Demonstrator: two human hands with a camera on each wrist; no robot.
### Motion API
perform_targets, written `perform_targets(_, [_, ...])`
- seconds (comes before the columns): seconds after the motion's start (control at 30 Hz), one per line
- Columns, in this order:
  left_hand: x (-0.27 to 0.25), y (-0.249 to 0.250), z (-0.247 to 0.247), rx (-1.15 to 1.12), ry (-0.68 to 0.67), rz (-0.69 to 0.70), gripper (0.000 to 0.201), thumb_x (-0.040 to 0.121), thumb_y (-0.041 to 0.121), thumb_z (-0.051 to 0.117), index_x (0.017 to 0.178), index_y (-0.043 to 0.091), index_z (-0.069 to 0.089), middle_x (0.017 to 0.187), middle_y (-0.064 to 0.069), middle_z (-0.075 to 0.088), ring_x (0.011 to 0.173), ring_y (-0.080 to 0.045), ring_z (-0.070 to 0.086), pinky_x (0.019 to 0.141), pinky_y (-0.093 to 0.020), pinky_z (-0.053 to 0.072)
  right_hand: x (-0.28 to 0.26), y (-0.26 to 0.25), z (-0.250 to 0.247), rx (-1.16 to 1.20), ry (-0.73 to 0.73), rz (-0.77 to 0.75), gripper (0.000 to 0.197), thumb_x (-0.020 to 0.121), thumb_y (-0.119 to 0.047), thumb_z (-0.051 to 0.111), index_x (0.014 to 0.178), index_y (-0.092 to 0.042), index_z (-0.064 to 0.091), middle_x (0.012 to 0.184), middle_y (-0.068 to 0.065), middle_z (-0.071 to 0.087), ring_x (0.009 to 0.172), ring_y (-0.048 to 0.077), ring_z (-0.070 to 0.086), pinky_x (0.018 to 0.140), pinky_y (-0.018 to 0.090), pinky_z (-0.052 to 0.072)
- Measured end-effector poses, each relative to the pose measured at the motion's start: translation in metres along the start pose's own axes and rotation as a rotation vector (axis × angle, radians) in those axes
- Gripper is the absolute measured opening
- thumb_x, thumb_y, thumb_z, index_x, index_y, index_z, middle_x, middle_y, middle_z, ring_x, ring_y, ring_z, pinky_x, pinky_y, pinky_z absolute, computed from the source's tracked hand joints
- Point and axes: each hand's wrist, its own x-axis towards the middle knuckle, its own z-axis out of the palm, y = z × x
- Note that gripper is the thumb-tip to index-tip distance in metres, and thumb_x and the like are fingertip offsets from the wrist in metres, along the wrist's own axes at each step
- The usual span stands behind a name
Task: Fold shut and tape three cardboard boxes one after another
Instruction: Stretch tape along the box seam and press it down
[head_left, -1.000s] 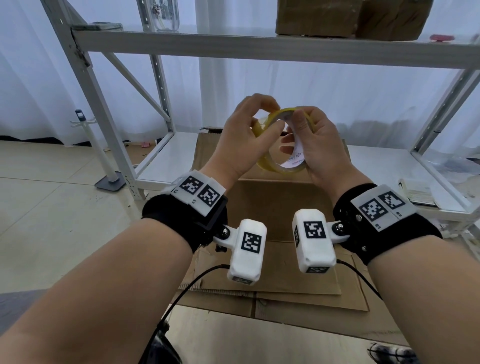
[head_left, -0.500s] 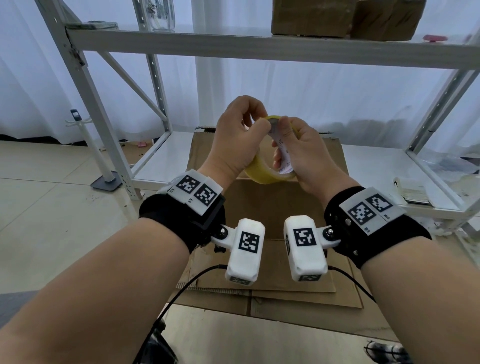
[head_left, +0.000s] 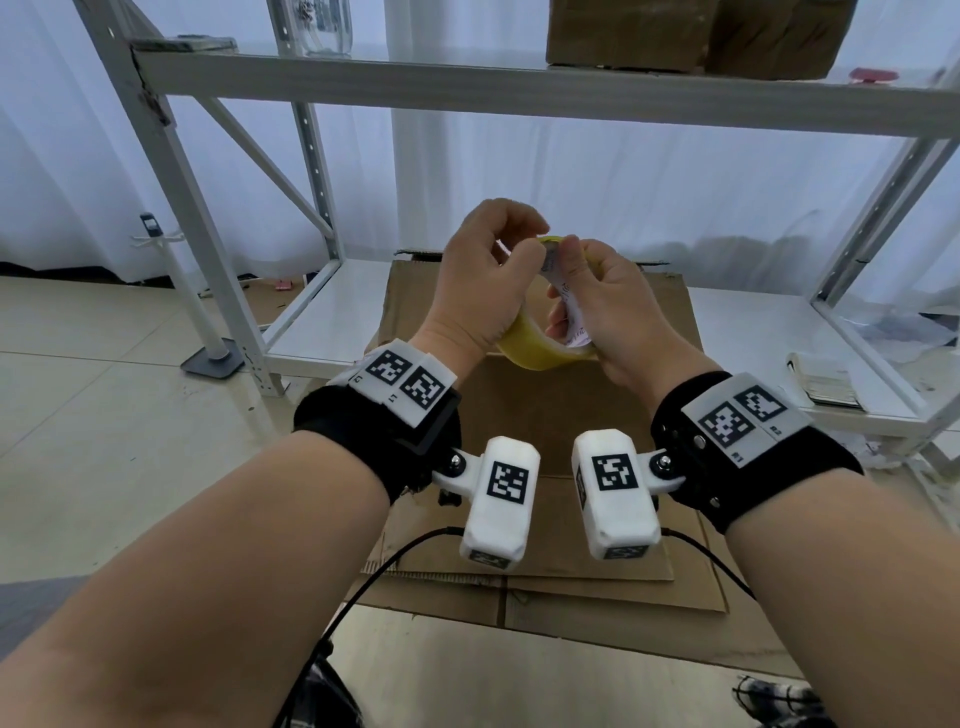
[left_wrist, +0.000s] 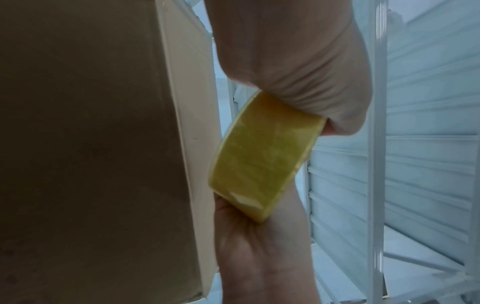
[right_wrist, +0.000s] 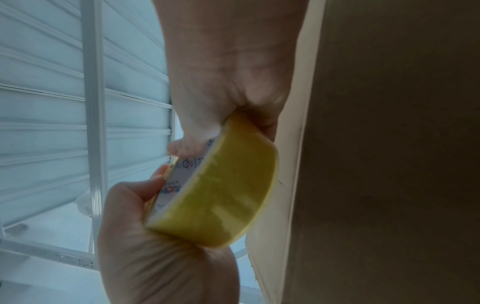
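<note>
Holding the yellow tape roll (head_left: 540, 348) up at chest height above the cardboard box (head_left: 524, 410), the right hand (head_left: 610, 317) curls through its core to steady it while the left hand (head_left: 478, 286) pinches at its top rim, likely hunting the loose end.

White metal shelving (head_left: 467, 85) before pale curtains (head_left: 597, 182).

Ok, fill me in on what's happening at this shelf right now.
A person holds a roll of yellow tape up in both hands. The right hand grips the roll through its core, and the left hand pinches at its top edge, seemingly hunting for the tape's loose end. A cardboard box stands below on the floor by the white metal shelf; no tape is pulled out yet.
</note>
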Motion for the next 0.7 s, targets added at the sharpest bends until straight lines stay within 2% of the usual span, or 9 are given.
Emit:
perform_targets(0.1, [0.001, 0.000, -0.002, 0.002, 0.025, -0.022, 0.005, 0.073, 0.016, 0.051, 0.075, 0.019, 0.055, 0.069, 0.006, 0.052, 0.067, -0.011, 0.049, 0.062, -0.022, 0.046, -0.002, 0.001, 0.004, 0.051, -0.010, 0.035, 0.037, 0.096, -0.047, 0.044, 0.103, -0.012, 0.056, 0.079, 0.010, 0.052, 0.059, 0.018, 0.053, 0.053, 0.028, 0.050])
perform_targets(0.17, [0.002, -0.003, -0.003, 0.024, 0.048, -0.032, 0.008, 0.074, 0.015, 0.052, 0.070, 0.022, 0.051, 0.065, 0.006, 0.049, 0.064, -0.015, 0.046, 0.059, -0.024, 0.044, -0.002, 0.001, 0.006, 0.042, 0.000, 0.046, 0.037, 0.096, -0.047, 0.044, 0.102, -0.012, 0.055, 0.078, 0.009, 0.052, 0.058, 0.018, 0.054, 0.053, 0.028, 0.050])
perform_targets(0.3, [0.001, -0.007, -0.003, 0.074, 0.083, -0.011, 0.021, 0.081, 0.006, 0.056, 0.063, 0.012, 0.047, 0.056, 0.005, 0.039, 0.054, -0.004, 0.035, 0.052, -0.014, 0.035, -0.001, -0.001, 0.007, 0.015, 0.024, 0.047, 0.038, 0.097, -0.047, 0.044, 0.107, -0.012, 0.055, 0.080, 0.010, 0.053, 0.058, 0.016, 0.054, 0.053, 0.026, 0.050])
perform_targets(0.37, [0.001, -0.007, -0.003, 0.091, 0.081, -0.005, 0.020, 0.082, 0.006, 0.055, 0.065, 0.013, 0.046, 0.057, 0.005, 0.039, 0.054, -0.004, 0.034, 0.053, -0.013, 0.034, 0.000, -0.002, 0.005, -0.018, 0.031, 0.030, 0.040, 0.096, -0.047, 0.044, 0.112, -0.012, 0.055, 0.084, 0.011, 0.055, 0.061, 0.016, 0.056, 0.056, 0.026, 0.052])
perform_targets(0.43, [0.001, -0.006, -0.003, 0.034, 0.023, -0.025, 0.006, 0.083, 0.016, 0.051, 0.078, 0.019, 0.054, 0.072, 0.004, 0.050, 0.067, -0.005, 0.046, 0.063, -0.016, 0.042, 0.001, -0.004, 0.004, -0.017, 0.028, -0.002, 0.041, 0.096, -0.047, 0.045, 0.114, -0.012, 0.056, 0.090, 0.015, 0.058, 0.066, 0.019, 0.059, 0.060, 0.028, 0.055])
perform_targets(0.5, [0.000, -0.002, -0.005, -0.067, -0.090, -0.092, 0.023, 0.090, 0.027, 0.043, 0.105, 0.020, 0.060, 0.096, 0.001, 0.061, 0.090, -0.010, 0.057, 0.080, -0.016, 0.048, 0.001, -0.004, 0.002, -0.008, 0.020, -0.055, 0.038, 0.095, -0.046, 0.048, 0.110, -0.013, 0.061, 0.098, 0.015, 0.065, 0.076, 0.020, 0.064, 0.070, 0.029, 0.057])
perform_targets(0.57, [-0.001, 0.003, -0.008, -0.111, -0.234, -0.170, 0.034, 0.101, 0.031, 0.032, 0.117, 0.019, 0.060, 0.107, 0.004, 0.062, 0.099, -0.009, 0.059, 0.084, -0.014, 0.048, 0.001, -0.004, -0.004, -0.006, 0.021, -0.092, 0.034, 0.089, -0.047, 0.053, 0.099, -0.017, 0.066, 0.095, 0.004, 0.071, 0.084, 0.015, 0.066, 0.078, 0.029, 0.055])
perform_targets(0.63, [0.002, 0.007, -0.013, -0.060, -0.360, -0.206, 0.036, 0.103, 0.034, 0.031, 0.121, 0.023, 0.059, 0.115, 0.008, 0.061, 0.106, -0.008, 0.058, 0.087, -0.018, 0.049, 0.002, -0.004, -0.010, 0.027, 0.038, -0.081, 0.032, 0.086, -0.046, 0.054, 0.092, -0.017, 0.065, 0.084, -0.004, 0.071, 0.080, 0.008, 0.067, 0.073, 0.025, 0.055])
perform_targets(0.7, [0.006, 0.011, -0.020, -0.072, -0.471, -0.261, 0.033, 0.102, 0.035, 0.036, 0.127, 0.029, 0.056, 0.122, 0.013, 0.058, 0.112, -0.006, 0.054, 0.084, -0.019, 0.051, 0.004, -0.003, -0.016, 0.016, 0.086, -0.059, 0.033, 0.088, -0.046, 0.056, 0.092, -0.013, 0.061, 0.078, -0.003, 0.069, 0.070, 0.005, 0.067, 0.064, 0.023, 0.053])
